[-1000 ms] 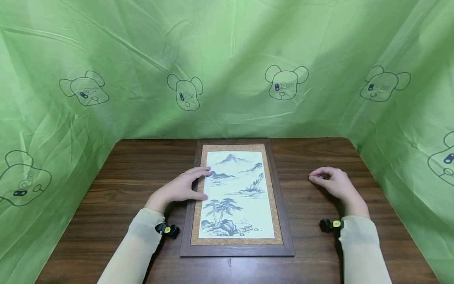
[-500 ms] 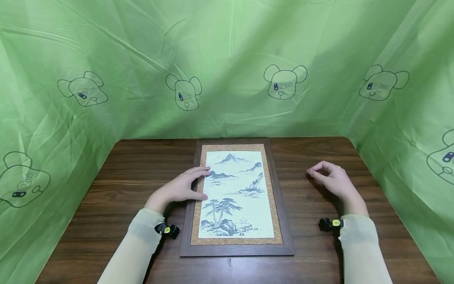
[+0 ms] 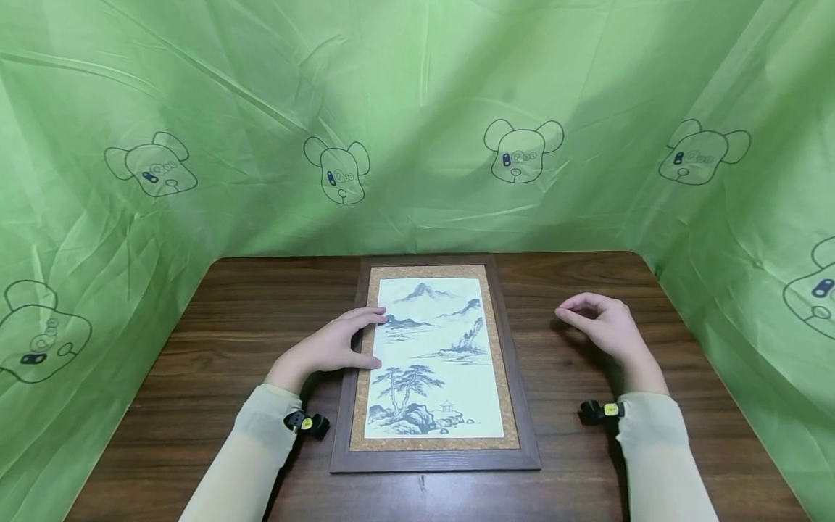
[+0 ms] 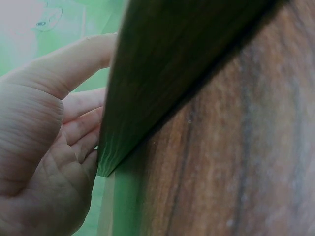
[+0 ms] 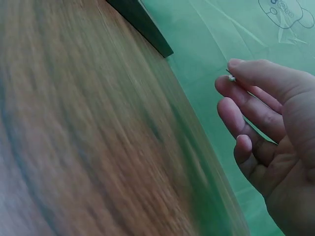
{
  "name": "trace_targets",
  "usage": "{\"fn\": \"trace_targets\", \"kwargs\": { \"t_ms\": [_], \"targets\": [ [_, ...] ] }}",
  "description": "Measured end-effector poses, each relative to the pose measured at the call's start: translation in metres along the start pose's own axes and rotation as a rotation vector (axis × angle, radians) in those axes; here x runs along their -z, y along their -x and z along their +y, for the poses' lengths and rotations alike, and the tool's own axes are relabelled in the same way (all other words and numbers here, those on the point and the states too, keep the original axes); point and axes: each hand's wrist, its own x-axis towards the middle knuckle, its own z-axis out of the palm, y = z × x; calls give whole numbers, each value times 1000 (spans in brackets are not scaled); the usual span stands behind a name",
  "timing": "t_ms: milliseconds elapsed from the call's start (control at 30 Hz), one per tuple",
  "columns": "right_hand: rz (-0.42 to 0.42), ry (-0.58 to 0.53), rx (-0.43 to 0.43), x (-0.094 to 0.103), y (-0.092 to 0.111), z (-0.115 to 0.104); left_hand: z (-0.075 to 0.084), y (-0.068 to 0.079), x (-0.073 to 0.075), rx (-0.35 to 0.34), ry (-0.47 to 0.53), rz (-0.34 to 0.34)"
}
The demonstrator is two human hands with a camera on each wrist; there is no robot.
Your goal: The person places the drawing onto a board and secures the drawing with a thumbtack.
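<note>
An ink landscape print (image 3: 430, 362) on white paper lies over a cork board (image 3: 511, 406) with a dark wooden frame. My left hand (image 3: 322, 344) rests across the frame's left side, thumb and fingers spread, their tips on the paper's left edge. In the left wrist view the frame's side (image 4: 147, 83) hides those fingertips. To the right of the board, over the table, my right hand (image 3: 603, 326) pinches something tiny between thumb and forefinger. The right wrist view shows it as a small pin (image 5: 231, 77) with a whitish body and a thin dark point.
The board lies on a dark wood-grain table (image 3: 248, 304) whose far edge meets a green cloth backdrop (image 3: 417, 203) printed with bear heads. That cloth also hangs at the left and right sides. A black strap device sits at each wrist.
My right hand has moved a little left, closer to the board, still pinching the pin. The left hand and the print have stayed in place.
</note>
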Motion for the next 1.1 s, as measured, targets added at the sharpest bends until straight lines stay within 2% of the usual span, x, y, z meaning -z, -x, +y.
{"fn": "trace_targets", "kwargs": {
  "t_ms": [500,733,967,1100],
  "targets": [
    [-9,-88,20,-11,-5,-10,1,0,0,-6,5,-2],
    [3,-119,27,-23,-7,-16,-1,-1,0,5,0,-7],
    [-27,-114,72,-41,-11,-43,0,0,-1,0,12,-14],
    [-31,-72,110,-53,-22,-66,0,0,-1,-14,12,-7]
  ]
}}
